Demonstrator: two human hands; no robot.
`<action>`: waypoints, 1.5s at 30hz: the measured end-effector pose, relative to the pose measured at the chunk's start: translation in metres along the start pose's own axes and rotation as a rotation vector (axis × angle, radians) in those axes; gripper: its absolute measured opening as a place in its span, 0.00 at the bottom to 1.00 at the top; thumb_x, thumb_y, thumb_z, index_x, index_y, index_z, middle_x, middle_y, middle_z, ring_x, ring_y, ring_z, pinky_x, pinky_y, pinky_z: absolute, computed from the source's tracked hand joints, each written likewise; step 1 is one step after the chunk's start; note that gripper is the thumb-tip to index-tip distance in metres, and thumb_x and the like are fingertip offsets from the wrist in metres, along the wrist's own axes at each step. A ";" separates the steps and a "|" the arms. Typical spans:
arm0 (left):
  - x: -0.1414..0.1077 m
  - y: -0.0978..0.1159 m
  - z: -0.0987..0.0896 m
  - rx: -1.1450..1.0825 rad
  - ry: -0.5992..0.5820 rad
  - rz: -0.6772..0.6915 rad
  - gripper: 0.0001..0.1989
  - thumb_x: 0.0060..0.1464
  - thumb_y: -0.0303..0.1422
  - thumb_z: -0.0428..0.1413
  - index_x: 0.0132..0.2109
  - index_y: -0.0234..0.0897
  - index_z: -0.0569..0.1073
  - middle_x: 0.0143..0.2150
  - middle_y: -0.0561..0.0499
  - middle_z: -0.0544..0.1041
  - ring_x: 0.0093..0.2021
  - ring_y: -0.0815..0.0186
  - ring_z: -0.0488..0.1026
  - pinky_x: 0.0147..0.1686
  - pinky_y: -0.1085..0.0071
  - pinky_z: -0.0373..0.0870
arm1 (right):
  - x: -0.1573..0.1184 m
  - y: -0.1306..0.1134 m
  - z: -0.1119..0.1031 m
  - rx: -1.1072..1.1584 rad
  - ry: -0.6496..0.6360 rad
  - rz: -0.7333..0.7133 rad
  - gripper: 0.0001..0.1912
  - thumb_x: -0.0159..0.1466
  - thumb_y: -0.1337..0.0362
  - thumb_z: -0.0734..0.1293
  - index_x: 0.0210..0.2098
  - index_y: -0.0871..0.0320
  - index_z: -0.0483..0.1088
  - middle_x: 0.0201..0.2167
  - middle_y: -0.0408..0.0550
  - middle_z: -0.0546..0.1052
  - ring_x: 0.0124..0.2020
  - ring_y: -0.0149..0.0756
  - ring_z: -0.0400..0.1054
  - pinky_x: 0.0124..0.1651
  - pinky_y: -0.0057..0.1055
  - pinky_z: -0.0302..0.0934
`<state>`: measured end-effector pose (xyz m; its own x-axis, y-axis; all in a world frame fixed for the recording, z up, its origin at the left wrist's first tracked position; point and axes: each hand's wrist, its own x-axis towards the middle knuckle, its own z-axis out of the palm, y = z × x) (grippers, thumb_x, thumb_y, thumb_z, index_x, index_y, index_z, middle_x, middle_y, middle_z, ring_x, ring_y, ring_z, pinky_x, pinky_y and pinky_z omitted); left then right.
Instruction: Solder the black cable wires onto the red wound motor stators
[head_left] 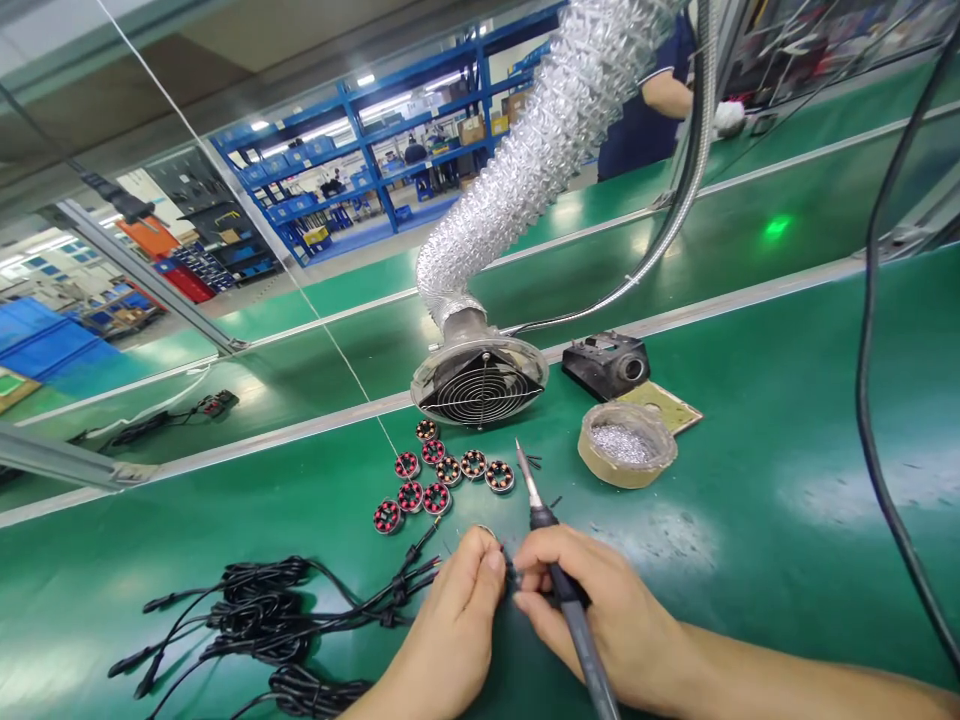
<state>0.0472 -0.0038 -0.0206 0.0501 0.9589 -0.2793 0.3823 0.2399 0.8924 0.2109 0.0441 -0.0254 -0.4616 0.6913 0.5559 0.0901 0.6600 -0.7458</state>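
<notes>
My right hand (600,610) is closed around a soldering iron (576,620), whose metal tip points up and away over the green table (720,480). Beside it, my left hand (459,620) pinches a small round part (487,531), mostly covered by the fingers. Thin dark wires show between the two hands, too small to make out well. Just beyond my left hand lie several ring-shaped coils (436,498) with red or copper windings. Bundled black cables (259,610) lie to the left, their wire ends reaching close to my left hand.
A round fume extractor (484,385) hangs from a silver duct (517,150) beyond the coils. To its right are a tub of metallic bits (628,445), a yellowish board (664,405) and a black holder (606,365). A person's gloved hand (727,118) is at the far bench.
</notes>
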 end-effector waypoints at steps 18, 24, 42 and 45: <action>-0.011 0.010 -0.009 0.621 -0.004 0.252 0.08 0.63 0.31 0.44 0.36 0.41 0.65 0.35 0.50 0.75 0.33 0.62 0.73 0.32 0.70 0.61 | 0.014 0.012 -0.019 -0.015 -0.130 -0.219 0.07 0.72 0.68 0.56 0.44 0.57 0.65 0.27 0.43 0.74 0.26 0.31 0.63 0.31 0.28 0.61; -0.011 0.014 -0.009 0.414 -0.058 0.173 0.09 0.62 0.32 0.45 0.32 0.41 0.63 0.28 0.52 0.73 0.29 0.64 0.70 0.31 0.71 0.59 | 0.015 0.013 -0.019 0.009 -0.177 -0.242 0.08 0.70 0.72 0.58 0.45 0.57 0.65 0.31 0.45 0.76 0.28 0.32 0.64 0.31 0.28 0.60; 0.022 0.011 -0.013 -0.006 0.097 -0.072 0.10 0.50 0.38 0.50 0.26 0.38 0.66 0.23 0.57 0.62 0.25 0.70 0.56 0.27 0.73 0.51 | 0.009 0.020 -0.025 -0.058 -0.048 -0.124 0.13 0.68 0.74 0.59 0.49 0.55 0.66 0.30 0.44 0.76 0.29 0.33 0.67 0.32 0.27 0.64; 0.024 0.010 -0.018 -0.003 0.051 -0.082 0.09 0.51 0.37 0.49 0.27 0.37 0.67 0.23 0.57 0.62 0.25 0.70 0.56 0.26 0.73 0.51 | 0.009 0.015 -0.035 -0.043 -0.054 -0.066 0.17 0.69 0.72 0.60 0.56 0.54 0.64 0.29 0.42 0.75 0.27 0.30 0.68 0.31 0.25 0.65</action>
<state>0.0359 0.0243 -0.0126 -0.0285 0.9423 -0.3335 0.3808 0.3187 0.8680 0.2385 0.0709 -0.0188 -0.5150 0.6293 0.5820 0.0947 0.7166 -0.6910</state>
